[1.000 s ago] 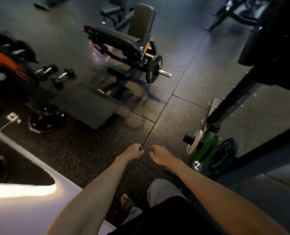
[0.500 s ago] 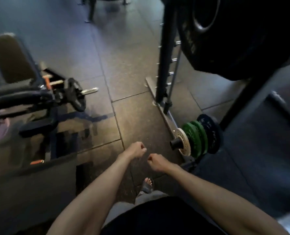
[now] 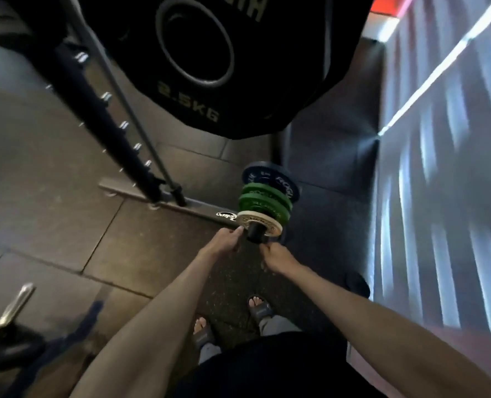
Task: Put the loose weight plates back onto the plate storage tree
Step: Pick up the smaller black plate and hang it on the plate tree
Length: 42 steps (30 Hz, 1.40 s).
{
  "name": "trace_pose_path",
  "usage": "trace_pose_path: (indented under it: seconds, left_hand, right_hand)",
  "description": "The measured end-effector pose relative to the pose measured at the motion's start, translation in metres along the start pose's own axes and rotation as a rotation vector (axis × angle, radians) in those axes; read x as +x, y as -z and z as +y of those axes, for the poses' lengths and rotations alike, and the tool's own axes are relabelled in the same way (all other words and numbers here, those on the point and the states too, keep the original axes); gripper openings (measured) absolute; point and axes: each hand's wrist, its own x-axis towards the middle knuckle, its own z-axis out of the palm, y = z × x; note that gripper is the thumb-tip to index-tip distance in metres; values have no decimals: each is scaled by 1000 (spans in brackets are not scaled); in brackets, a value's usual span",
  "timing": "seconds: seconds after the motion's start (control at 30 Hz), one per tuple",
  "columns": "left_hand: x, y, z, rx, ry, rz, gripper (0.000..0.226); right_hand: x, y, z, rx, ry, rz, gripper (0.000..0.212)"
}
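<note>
The small cream metal plate (image 3: 261,223) sits outermost on the black peg (image 3: 254,235), which points toward the person. The left hand (image 3: 226,240) touches its left rim; the right hand (image 3: 276,255) curls below it, grip unclear.

Looking down now: 2 bare forearms, the left forearm (image 3: 163,305) and the right forearm (image 3: 367,305). A black garment (image 3: 267,366) covers the waist, grey trouser legs (image 3: 278,326) show beneath, and 2 dark open-toed slide sandals (image 3: 260,310) are on the feet, toes showing in front.
</note>
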Motion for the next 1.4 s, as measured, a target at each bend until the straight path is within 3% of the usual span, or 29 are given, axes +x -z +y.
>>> trace_pose_path:
  seconds: [0.2,0.5,0.77,0.93,1.4]
  left_hand:
    - [3,8,9,64,-4,-192,46]
    - [21,12,29,220,-96,-164,45]
    - [53,10,65,229,-189,-66,44]
    - [72,14,74,311,-211,-49,41]
    - [94,9,112,213,-293,26,36]
  right_hand:
    - [-10,-16,-12,206,-83,267,52]
    - [9,-11,-21,323,-124,371,49]
    - [41,24,-30,344,-100,355,57]
    - [59,29,-30,381,-66,319,51]
    - [93,75,-39,275,-51,308,56]
